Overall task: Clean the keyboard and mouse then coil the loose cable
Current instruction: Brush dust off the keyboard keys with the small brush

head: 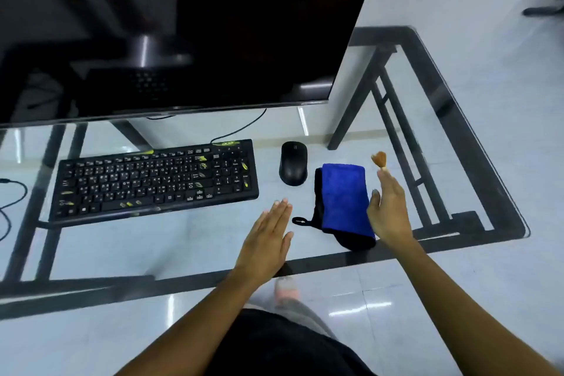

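A black keyboard [155, 180] with yellow-green marks lies on the glass desk [476, 162], and a black mouse [293, 167] sits to its right. Right of the mouse lies a folded blue cloth [346, 195] on black fabric. Only the tan bristles of a small brush [379, 158] show past my right hand [389, 210], whose straight fingers hide the handle. My left hand [268, 241] hovers flat and open in front of the keyboard's right end. A loose black cable [12, 192] curls at the desk's left edge.
A large dark monitor [213, 24] leans over the back of the desk, its stand behind the keyboard. The keyboard's cord [241, 128] runs back under the screen. The black desk frame [393, 131] and the tiled floor show through the glass.
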Demonstrator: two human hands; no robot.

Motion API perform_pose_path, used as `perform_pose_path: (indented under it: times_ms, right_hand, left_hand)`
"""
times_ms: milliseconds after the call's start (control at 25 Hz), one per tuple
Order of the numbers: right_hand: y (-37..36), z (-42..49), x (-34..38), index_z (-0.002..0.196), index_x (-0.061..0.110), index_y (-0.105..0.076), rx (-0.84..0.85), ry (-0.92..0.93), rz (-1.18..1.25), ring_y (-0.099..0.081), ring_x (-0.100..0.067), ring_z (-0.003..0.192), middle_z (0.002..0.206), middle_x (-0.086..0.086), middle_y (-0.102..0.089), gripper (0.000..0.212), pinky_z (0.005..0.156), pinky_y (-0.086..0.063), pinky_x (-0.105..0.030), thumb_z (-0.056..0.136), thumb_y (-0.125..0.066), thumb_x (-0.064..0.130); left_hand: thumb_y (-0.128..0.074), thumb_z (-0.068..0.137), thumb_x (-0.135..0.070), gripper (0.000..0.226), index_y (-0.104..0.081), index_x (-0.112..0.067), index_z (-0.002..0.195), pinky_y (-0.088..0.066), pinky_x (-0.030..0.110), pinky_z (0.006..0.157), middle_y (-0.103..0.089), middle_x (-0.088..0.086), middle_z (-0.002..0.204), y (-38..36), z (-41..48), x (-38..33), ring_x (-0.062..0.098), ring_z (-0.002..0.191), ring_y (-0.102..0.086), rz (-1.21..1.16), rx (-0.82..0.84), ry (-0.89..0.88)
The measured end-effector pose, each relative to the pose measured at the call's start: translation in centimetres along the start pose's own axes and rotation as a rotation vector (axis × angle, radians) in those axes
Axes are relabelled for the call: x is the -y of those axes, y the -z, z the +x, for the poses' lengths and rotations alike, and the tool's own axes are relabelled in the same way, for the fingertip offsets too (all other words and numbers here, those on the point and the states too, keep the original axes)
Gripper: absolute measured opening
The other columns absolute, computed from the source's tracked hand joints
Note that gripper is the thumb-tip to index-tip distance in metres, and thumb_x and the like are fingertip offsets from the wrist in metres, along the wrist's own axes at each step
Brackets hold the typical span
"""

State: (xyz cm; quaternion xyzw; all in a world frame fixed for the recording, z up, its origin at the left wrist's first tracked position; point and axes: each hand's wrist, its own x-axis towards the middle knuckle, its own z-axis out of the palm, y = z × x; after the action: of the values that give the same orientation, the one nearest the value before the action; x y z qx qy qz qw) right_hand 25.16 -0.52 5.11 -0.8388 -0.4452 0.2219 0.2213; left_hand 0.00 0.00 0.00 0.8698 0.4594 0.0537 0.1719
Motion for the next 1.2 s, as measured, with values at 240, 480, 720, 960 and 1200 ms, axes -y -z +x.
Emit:
perform_pose_path:
  times_ms: [240,480,720,960,1200]
  right_hand:
    - [-0.1,0.5,-2.0,0.142,0.014,-0.04,-0.004,-0.067,-0.109,-0.033,-0.025,0.134,0.151,-0.007,-0.03,0.054,0.108,-0.036,-0.036,0.092,-0.046,-0.007]
    - [0.1,0.4,1.2,0.136,0.013,-0.043,-0.202,0.008,0.074,-0.039,-0.026,0.108,0.119,-0.013,-0.054,0.049,0.085,-0.044,-0.037,0.091,-0.044,-0.006]
    - [-3.4,-1.8,11.4,0.126,0.016,-0.054,-0.022,0.389,0.296,-0.058,-0.016,0.094,0.111,0.0,-0.062,0.031,0.079,-0.048,-0.027,0.096,-0.049,0.009]
    - [-10.9,-5.7,20.8,0.117,0.015,-0.061,0.214,0.646,0.242,-0.057,-0.013,0.081,0.099,-0.001,-0.062,0.025,0.07,-0.043,-0.022,0.093,-0.054,0.011]
    - [-16.0,-8.3,26.3,0.111,0.017,-0.063,0.331,0.664,0.141,-0.059,-0.015,0.079,0.096,0.002,-0.06,0.02,0.065,-0.045,-0.024,0.092,-0.056,0.014]
  left_hand:
    - [-0.029,0.097,-0.032,0.053,-0.034,-0.011,0.145,-0.011,0.03,0.116,-0.031,0.002,0.153,0.4,0.1,-0.3,0.014,0.142,-0.027,0.028,-0.021,0.057]
    - [-0.027,0.102,-0.034,0.05,-0.024,-0.02,0.149,-0.007,0.016,0.117,-0.015,-0.011,0.156,2.3,-0.2,-0.4,-0.001,0.142,-0.009,-0.162,-0.085,0.084]
    - [-0.02,0.097,-0.044,0.055,-0.029,-0.023,0.147,-0.016,0.015,0.113,-0.022,-0.014,0.154,6.9,-4.2,4.8,-0.002,0.142,-0.014,-0.229,-0.245,0.29]
    - [-0.031,0.101,-0.035,0.05,-0.023,-0.022,0.149,-0.022,0.026,0.117,-0.021,-0.008,0.156,10.2,-9.5,13.3,0.005,0.144,-0.016,-0.184,-0.289,0.535]
    - [-0.031,0.102,-0.033,0.052,-0.02,-0.018,0.15,-0.006,0.021,0.114,-0.018,-0.003,0.158,12.2,-11.6,19.9,0.01,0.146,-0.011,-0.08,-0.276,0.593]
